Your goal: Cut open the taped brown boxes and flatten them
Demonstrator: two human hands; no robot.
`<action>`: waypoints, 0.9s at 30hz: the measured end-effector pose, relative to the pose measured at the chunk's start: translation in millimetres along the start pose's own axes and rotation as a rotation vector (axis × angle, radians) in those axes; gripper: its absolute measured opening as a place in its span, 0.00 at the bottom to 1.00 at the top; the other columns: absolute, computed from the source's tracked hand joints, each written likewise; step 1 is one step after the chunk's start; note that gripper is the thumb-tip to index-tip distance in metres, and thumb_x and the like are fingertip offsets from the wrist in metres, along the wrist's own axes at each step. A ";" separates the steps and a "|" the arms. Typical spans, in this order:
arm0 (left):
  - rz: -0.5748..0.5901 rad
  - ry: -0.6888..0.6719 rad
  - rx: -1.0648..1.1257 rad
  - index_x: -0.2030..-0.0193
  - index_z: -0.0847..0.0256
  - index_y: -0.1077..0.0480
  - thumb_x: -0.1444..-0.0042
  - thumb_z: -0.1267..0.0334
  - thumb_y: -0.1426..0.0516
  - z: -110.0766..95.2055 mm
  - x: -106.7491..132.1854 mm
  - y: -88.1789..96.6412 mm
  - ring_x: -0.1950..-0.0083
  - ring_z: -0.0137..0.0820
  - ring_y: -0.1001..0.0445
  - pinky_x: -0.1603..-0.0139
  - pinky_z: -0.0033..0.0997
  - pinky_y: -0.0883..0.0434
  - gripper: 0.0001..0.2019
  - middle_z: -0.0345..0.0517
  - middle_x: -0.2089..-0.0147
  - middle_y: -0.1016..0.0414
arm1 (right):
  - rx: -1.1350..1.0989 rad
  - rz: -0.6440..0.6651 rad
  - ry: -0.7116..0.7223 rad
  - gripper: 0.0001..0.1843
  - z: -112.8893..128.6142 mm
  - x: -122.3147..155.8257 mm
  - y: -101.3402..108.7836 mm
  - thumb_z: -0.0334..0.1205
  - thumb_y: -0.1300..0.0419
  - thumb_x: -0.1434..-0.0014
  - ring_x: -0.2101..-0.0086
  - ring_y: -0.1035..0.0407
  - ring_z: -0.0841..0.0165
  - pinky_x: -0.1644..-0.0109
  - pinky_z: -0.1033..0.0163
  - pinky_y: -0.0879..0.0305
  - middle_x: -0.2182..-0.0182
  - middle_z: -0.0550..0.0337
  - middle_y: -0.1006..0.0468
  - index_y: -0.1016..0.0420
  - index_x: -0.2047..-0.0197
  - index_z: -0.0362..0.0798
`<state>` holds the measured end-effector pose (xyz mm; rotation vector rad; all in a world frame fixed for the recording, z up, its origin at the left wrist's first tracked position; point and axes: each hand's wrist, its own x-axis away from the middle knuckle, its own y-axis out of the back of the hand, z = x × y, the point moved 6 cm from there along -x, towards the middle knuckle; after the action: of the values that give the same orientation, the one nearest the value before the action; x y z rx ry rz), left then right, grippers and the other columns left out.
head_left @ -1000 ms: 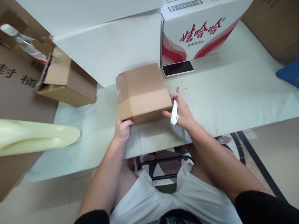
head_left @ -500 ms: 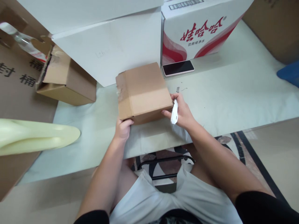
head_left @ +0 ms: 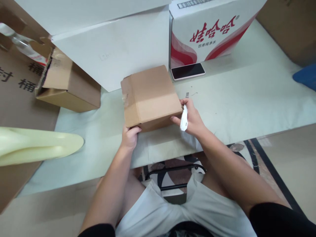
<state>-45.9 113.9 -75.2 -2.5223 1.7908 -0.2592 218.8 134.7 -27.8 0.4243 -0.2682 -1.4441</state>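
Note:
A brown cardboard box (head_left: 153, 95) lies on the pale green cloth of the table in front of me, its left end scuffed. My left hand (head_left: 130, 135) grips the box's near left corner, thumb on the near side and the other fingers hidden under it. At the near right corner is my right hand (head_left: 190, 117), closed round a white utility knife (head_left: 184, 118) while thumb and fingers also touch the box. The knife's blade tip sticks out beyond the fingers, pointing away from me.
Behind the box stand a white carton (head_left: 111, 56) and a white-and-red carton (head_left: 209, 36), with a phone (head_left: 188, 71) before the latter. An opened cardboard box (head_left: 71, 82), a plastic bottle (head_left: 24, 44) and a pale yellow object (head_left: 41, 144) are at left; something blue (head_left: 306, 78) is at right.
Both hands keep their hold on the box and knife. The view has shifted very slightly; otherwise nothing has visibly moved.

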 end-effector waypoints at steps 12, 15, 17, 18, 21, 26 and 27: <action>0.032 -0.033 -0.038 0.72 0.58 0.21 0.71 0.68 0.41 0.0 0.7 0.5 0.62 0.38 0.24 0.53 0.36 0.27 0.14 0.42 0.68 0.21 | 0.032 0.005 -0.021 0.31 -3.9 -0.2 -0.9 0.54 0.33 0.53 0.66 0.38 0.65 0.63 0.57 0.42 0.61 0.61 0.33 0.46 0.54 0.55; 0.016 -0.021 -0.039 0.73 0.58 0.22 0.72 0.68 0.41 1.2 0.4 2.4 0.62 0.38 0.24 0.53 0.36 0.27 0.14 0.42 0.69 0.21 | 0.017 0.000 -0.014 0.30 -1.9 -0.3 -0.3 0.53 0.34 0.54 0.65 0.37 0.64 0.62 0.56 0.41 0.60 0.59 0.32 0.46 0.55 0.55; 0.008 -0.024 -0.050 0.74 0.58 0.22 0.72 0.67 0.41 1.3 0.2 3.2 0.63 0.38 0.25 0.54 0.37 0.27 0.13 0.42 0.69 0.21 | 0.004 -0.003 -0.004 0.30 -0.1 -0.2 0.0 0.53 0.35 0.54 0.64 0.36 0.63 0.61 0.56 0.40 0.59 0.59 0.32 0.46 0.55 0.55; 0.006 -0.029 -0.057 0.74 0.58 0.22 0.72 0.67 0.41 1.2 0.1 3.4 0.64 0.38 0.25 0.54 0.37 0.27 0.12 0.42 0.69 0.21 | -0.002 -0.002 -0.002 0.29 0.3 -0.1 -0.2 0.53 0.35 0.54 0.64 0.36 0.63 0.60 0.55 0.40 0.59 0.59 0.31 0.46 0.55 0.55; 0.006 -0.036 -0.071 0.74 0.58 0.22 0.72 0.67 0.41 1.3 0.1 3.5 0.63 0.38 0.26 0.55 0.37 0.27 0.13 0.43 0.69 0.21 | -0.023 -0.002 -0.006 0.28 0.4 0.0 -1.1 0.53 0.35 0.53 0.64 0.36 0.63 0.60 0.55 0.39 0.59 0.59 0.30 0.46 0.55 0.55; 0.003 -0.062 -0.101 0.73 0.57 0.22 0.71 0.67 0.41 1.7 -0.5 5.3 0.62 0.39 0.26 0.52 0.38 0.27 0.13 0.42 0.68 0.21 | -0.044 -0.018 -0.038 0.29 -0.8 0.4 -3.5 0.54 0.35 0.54 0.64 0.36 0.63 0.60 0.54 0.38 0.58 0.59 0.30 0.46 0.55 0.55; 0.013 -0.069 -0.116 0.73 0.57 0.22 0.71 0.67 0.42 1.7 -0.7 5.2 0.61 0.39 0.25 0.51 0.39 0.27 0.13 0.41 0.68 0.21 | -0.051 -0.020 -0.045 0.29 -0.8 0.7 -4.2 0.54 0.35 0.54 0.65 0.36 0.63 0.60 0.54 0.38 0.58 0.58 0.30 0.47 0.56 0.55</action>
<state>-50.7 112.7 -77.6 -2.5602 1.8470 -0.0685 215.4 133.9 -30.4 0.3546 -0.2637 -1.4785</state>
